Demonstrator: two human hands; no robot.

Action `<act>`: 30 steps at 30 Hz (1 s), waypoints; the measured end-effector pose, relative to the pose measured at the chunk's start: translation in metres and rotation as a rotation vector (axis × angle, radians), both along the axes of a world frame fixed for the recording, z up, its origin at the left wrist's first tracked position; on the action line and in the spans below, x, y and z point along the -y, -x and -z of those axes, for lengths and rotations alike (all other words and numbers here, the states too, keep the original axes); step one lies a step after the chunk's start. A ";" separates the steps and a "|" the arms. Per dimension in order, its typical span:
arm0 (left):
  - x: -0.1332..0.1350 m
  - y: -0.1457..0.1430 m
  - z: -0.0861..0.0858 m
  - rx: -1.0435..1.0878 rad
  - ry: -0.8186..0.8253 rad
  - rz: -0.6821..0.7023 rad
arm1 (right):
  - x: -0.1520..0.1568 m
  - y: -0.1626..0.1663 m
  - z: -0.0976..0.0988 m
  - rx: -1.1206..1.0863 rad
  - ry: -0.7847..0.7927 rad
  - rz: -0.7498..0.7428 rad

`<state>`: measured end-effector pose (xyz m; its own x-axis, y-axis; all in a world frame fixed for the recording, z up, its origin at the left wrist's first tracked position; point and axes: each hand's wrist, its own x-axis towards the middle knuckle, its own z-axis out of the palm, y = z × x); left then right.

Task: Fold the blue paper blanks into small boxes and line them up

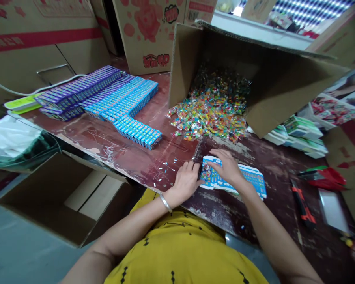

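A stack of flat blue printed cartons (251, 179) lies on the dark red table (130, 154) right in front of me. My right hand (226, 167) rests on top of the stack's left end, fingers spread flat. My left hand (185, 181) presses against the stack's left edge with its fingers together; a silver bangle sits on that wrist. Neither hand lifts anything.
A big cardboard box (272, 75) lies on its side, spilling wrapped colourful candies (210, 114). Rows of filled blue boxes (127, 106) and purple boxes (77, 88) stand at the left. An open empty carton (62, 197) sits on the floor left; an orange utility knife (301, 203) lies right.
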<state>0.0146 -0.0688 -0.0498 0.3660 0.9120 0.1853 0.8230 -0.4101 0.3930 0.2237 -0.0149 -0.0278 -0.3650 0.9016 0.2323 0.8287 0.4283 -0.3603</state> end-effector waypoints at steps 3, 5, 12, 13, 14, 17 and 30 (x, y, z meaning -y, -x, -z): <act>0.001 0.002 0.000 0.002 -0.010 -0.031 | 0.025 0.000 0.006 0.150 -0.062 0.071; 0.001 0.004 0.000 0.006 -0.011 -0.046 | 0.044 0.006 0.014 0.242 -0.053 0.104; 0.002 0.009 0.001 0.011 0.036 -0.049 | 0.048 0.029 0.026 0.199 0.026 0.087; 0.003 0.009 0.001 0.016 0.039 -0.047 | 0.041 0.029 0.024 0.180 0.037 0.099; 0.004 0.008 0.000 0.023 0.041 -0.046 | 0.033 0.027 0.022 0.169 0.047 0.107; 0.008 0.004 0.000 0.034 0.035 -0.044 | 0.012 0.024 0.017 0.165 0.056 0.107; 0.014 -0.002 -0.007 0.205 0.040 -0.058 | 0.006 0.030 -0.024 -0.517 0.180 0.215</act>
